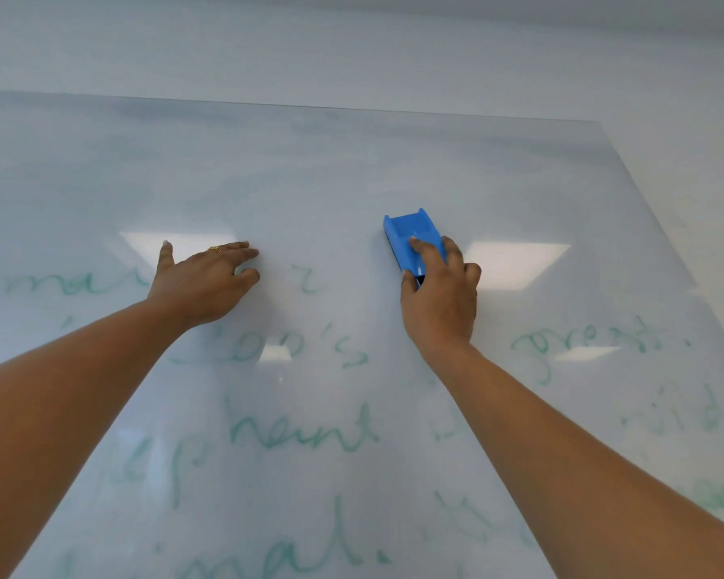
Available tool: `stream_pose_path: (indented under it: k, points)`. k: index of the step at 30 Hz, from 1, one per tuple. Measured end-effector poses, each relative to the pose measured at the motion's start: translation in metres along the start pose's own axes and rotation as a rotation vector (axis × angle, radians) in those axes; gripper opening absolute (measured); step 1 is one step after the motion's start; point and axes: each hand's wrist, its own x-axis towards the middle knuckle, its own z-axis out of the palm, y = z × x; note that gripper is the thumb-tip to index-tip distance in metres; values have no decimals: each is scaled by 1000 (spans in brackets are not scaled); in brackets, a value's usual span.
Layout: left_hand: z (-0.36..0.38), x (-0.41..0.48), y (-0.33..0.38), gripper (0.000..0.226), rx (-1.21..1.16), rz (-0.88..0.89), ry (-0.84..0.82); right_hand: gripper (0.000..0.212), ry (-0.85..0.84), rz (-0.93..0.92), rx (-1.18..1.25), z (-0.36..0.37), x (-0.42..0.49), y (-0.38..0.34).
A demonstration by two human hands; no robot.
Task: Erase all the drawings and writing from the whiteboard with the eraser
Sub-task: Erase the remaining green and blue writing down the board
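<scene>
**Eraser pressed to the whiteboard, green writing below**

The right hand (439, 294) grips a blue eraser (412, 240) just right of frame centre, fingers curled over its top and thumb along its left side, holding it flat against the whiteboard (352, 160). The left hand (203, 282) rests on the board left of centre, fingers spread and fairly straight, holding nothing; a gold ring (214, 249) sits on one finger. Faint green handwriting (306, 428) fills the lower half of the frame, partly smudged. The board's upper part is hazy with a pale green tint.
</scene>
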Motion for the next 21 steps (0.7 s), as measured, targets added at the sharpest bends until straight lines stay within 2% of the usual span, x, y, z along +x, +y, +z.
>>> stream_pose_path:
  k: [13, 17, 21]
  points:
    - [-8, -1, -44, 47, 57, 29, -17, 46, -183, -258, -29, 40, -34, -86]
    - [-4, -2, -45, 49, 51, 46, -13, 45, -223, -337, -31, 42, -41, -91]
    - [-2, -3, -47, 50, 28, 61, 0, 42, -242, -331, -48, 36, -32, -86]
